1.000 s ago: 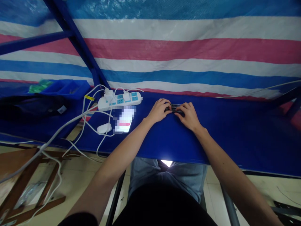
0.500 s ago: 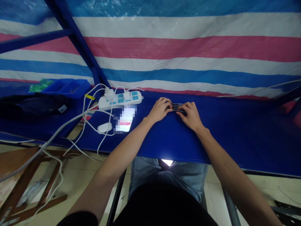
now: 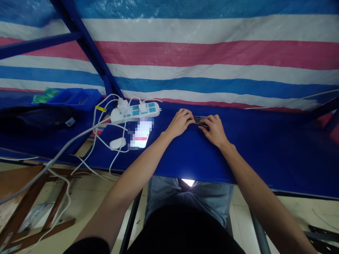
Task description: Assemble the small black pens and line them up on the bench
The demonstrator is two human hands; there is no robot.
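Note:
Several slim dark rods that look like pens [image 3: 199, 120] lie side by side on the blue tabletop [image 3: 196, 155], crosswise in front of me. My left hand [image 3: 182, 122] is closed around their left ends, fingers curled over the far side and thumb at the near side. At the right ends, my right hand [image 3: 212, 128] grips them the same way, with bent fingers and thumb. Only a short middle stretch of the pens shows between the hands; both ends are hidden under the fingers.
Left of my hands are a white power strip [image 3: 135, 113] with plugs, a lit phone [image 3: 143, 135], a white oval device [image 3: 118, 143] and tangled white cables. Farther left stand a blue divided bin [image 3: 76, 98] and dark cloth [image 3: 39, 118]. A striped sheet [image 3: 201, 53] hangs behind.
Both hands stay in place at the ends of the pens. The fingers have shifted slightly, and the visible pens sit a little closer together.

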